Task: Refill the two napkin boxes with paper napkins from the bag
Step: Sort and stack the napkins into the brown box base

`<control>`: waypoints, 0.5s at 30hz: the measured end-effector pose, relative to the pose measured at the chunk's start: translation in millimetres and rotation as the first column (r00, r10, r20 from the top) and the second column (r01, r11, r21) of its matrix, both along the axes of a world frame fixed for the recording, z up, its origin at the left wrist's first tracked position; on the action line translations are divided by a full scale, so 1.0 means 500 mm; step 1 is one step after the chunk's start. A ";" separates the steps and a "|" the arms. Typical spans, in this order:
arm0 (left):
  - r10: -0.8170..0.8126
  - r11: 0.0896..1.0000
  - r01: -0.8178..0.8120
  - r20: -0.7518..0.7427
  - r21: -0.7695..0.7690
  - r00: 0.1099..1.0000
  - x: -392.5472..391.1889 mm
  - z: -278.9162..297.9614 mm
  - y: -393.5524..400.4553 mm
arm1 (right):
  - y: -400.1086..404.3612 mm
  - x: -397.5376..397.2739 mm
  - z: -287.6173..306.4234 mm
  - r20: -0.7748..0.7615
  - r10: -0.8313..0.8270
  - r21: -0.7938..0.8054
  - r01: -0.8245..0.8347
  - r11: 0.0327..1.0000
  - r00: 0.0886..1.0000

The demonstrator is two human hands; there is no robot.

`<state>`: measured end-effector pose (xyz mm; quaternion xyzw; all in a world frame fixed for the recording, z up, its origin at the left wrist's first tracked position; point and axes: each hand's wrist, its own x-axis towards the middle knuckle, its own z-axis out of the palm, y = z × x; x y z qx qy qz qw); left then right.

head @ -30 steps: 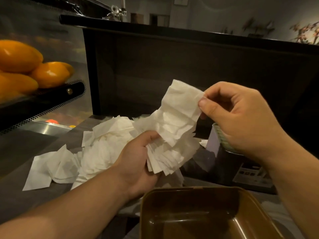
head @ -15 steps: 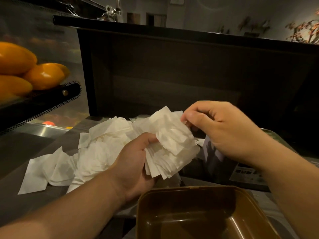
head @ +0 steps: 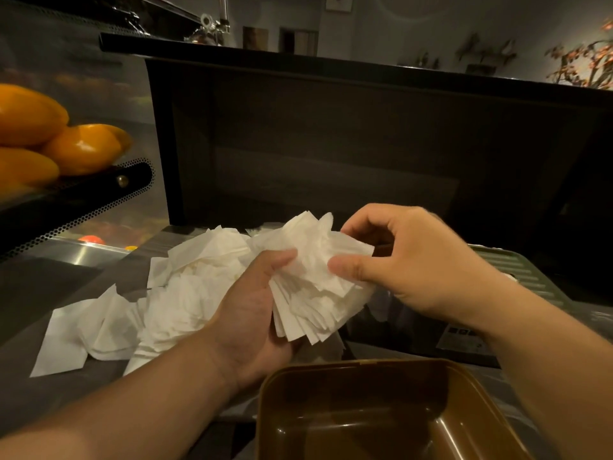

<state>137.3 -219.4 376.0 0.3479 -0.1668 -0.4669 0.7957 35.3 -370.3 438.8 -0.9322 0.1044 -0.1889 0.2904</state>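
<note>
My left hand (head: 247, 313) grips a fanned stack of white paper napkins (head: 310, 293) from below, thumb on top. My right hand (head: 411, 260) pinches the top napkin of that stack between thumb and fingers. Both hands hover above the counter, just beyond an open brown plastic napkin box (head: 365, 373) at the bottom edge, whose visible inside holds no napkins. A loose heap of white napkins (head: 172, 293) lies spread on the counter to the left of my hands. I can pick out neither a bag nor a second box.
Orange fruits (head: 76, 147) sit on a black perforated shelf (head: 76, 200) at the left. A dark counter wall (head: 331, 144) rises behind. A dark device with a ribbed green top (head: 517, 270) stands at the right, under my right forearm.
My right hand came down from holding a napkin raised up high and now presses it onto the stack in my left hand. The left hand has stayed put.
</note>
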 end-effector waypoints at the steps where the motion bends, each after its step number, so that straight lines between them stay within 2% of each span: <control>1: -0.018 1.000 0.018 0.013 -0.001 1.000 -0.001 0.002 0.002 | 0.002 0.002 -0.004 0.014 -0.011 -0.040 0.012 0.999 1.000; 4: 0.032 0.998 -0.039 0.133 0.052 0.991 -0.002 0.001 -0.003 | 0.003 0.000 -0.001 0.046 -0.030 -0.091 0.034 0.995 0.999; 6: 0.079 0.992 -0.093 0.161 0.080 0.984 -0.001 -0.001 -0.008 | -0.002 -0.004 0.014 0.114 -0.059 -0.064 0.067 0.996 0.992; 8: 0.080 0.992 -0.093 0.140 0.085 0.987 0.002 -0.002 -0.009 | -0.018 -0.013 0.037 0.242 -0.166 0.057 0.157 0.986 0.956; 10: 0.033 0.998 -0.039 0.120 0.051 0.992 0.005 -0.002 -0.004 | -0.041 -0.030 0.061 0.291 -0.272 0.247 0.203 0.947 0.917; 12: -0.053 0.999 0.053 0.092 0.000 0.994 0.010 0.000 0.005 | -0.059 -0.044 0.076 0.214 -0.331 0.303 0.259 0.917 0.919; 15: -0.188 0.978 0.192 0.052 -0.086 0.981 0.024 -0.005 0.013 | -0.073 -0.045 0.073 0.037 -0.368 0.182 0.355 0.917 0.929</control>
